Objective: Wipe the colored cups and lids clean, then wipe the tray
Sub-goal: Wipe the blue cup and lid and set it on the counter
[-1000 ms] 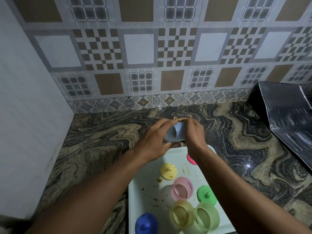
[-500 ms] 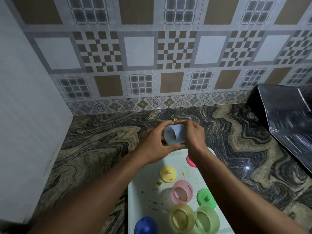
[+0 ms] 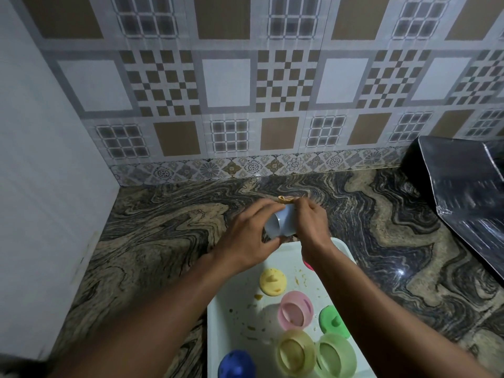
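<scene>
From the head view, the worry is the grip. The grey cup [image 3: 281,223] is held up in the air, lying on its side, above the marbled surface [image 3: 163,241] just past the far end of the tray [image 3: 218,331]. It looks like smooth plastic. If the wiping hand twists hard while the other holds loosely, I'd expect the cup to pop free and drop onto the stone or into the tray. There it could knock the yellow lid [image 3: 272,282] or the pink cup [image 3: 294,309], and pick up the yellowish crumbs scattered on the tray floor. The cloth [image 3: 285,199] shows only as a small tan scrap at the far side, so it may be bunched up and miss part of the cup. A cleaned cup set back among that mess would get dirty again.

The left hand [image 3: 245,241] has its fingers and thumb curled round the cup's open end, which points left and towards the person. The right hand [image 3: 311,225] is closed at the cup's other end, fingers bent over, seemingly pinching the cloth against it. How much cloth it holds is hidden. So the cup sits between the two hands, touching both.

Nearer, in the tray, lie a green lid [image 3: 334,321], a yellow cup [image 3: 296,351], a green cup [image 3: 335,358] and a blue lid [image 3: 236,365], all apart from the hands and waiting.
</scene>
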The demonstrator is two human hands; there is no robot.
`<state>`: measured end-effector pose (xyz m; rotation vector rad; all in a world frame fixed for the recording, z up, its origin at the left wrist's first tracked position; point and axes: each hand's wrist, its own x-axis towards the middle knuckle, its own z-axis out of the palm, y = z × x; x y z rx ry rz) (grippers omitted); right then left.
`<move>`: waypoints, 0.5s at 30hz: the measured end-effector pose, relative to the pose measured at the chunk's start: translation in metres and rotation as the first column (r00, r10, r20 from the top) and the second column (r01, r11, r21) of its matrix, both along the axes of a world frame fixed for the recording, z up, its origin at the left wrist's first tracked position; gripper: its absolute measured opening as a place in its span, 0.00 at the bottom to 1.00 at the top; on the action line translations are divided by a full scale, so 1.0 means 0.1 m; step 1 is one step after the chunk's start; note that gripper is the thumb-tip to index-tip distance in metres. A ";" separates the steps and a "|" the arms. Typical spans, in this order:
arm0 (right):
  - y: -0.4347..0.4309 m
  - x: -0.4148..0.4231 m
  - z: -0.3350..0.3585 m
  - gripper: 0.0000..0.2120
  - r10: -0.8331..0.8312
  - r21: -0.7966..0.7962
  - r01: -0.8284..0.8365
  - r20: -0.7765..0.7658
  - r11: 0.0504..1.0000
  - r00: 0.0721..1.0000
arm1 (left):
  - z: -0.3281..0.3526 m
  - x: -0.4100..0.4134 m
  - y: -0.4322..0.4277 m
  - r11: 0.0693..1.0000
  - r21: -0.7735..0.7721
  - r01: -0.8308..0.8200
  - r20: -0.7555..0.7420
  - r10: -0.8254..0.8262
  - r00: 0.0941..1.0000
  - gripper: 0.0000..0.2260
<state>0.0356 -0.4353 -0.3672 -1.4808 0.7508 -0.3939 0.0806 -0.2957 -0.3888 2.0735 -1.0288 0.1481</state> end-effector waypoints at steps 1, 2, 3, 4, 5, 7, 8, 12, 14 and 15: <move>0.00 0.00 0.00 0.13 0.003 0.008 -0.003 0.001 1.000 1.000 | -0.02 0.01 0.02 1.000 0.004 0.018 0.054 -0.019 0.998 0.29; 0.01 0.01 0.01 0.13 0.013 0.008 -0.013 0.000 1.000 1.000 | -0.01 0.01 0.02 1.000 -0.006 0.001 0.003 -0.001 1.000 0.31; 0.01 0.01 0.01 0.12 0.024 -0.004 -0.024 0.003 1.000 1.000 | -0.01 0.01 0.02 0.998 -0.039 -0.054 -0.106 0.050 0.993 0.33; 0.02 0.02 0.01 0.13 0.033 -0.017 -0.032 0.005 0.999 0.999 | -0.02 0.02 0.02 0.994 -0.046 -0.103 -0.199 0.092 0.976 0.34; 0.02 0.02 0.01 0.13 0.035 -0.023 -0.035 0.005 0.999 0.999 | -0.04 0.03 0.03 0.992 -0.047 -0.121 -0.251 0.106 0.962 0.32; 0.01 0.06 -0.02 0.13 0.028 0.014 -0.028 -0.025 1.000 0.999 | -0.08 0.04 0.04 0.997 -0.004 -0.077 -0.137 0.076 0.988 0.29; -0.01 0.08 -0.04 0.12 0.034 0.071 -0.030 -0.057 0.997 0.998 | -0.09 0.04 0.06 0.999 0.020 -0.024 -0.047 0.025 0.999 0.28; -0.12 0.16 -0.05 0.10 0.045 0.375 0.009 -0.135 0.927 0.990 | -0.10 0.16 0.16 0.996 0.070 -0.056 -0.029 0.058 0.998 0.27; -0.20 0.19 -0.11 0.12 0.039 0.498 0.030 -0.129 0.867 0.991 | -0.10 0.29 0.23 0.984 0.100 -0.146 -0.118 0.158 0.980 0.27; -0.24 0.20 -0.15 0.15 0.047 0.539 0.031 -0.131 0.842 0.990 | -0.11 0.37 0.27 0.977 0.138 -0.162 -0.165 0.183 0.969 0.27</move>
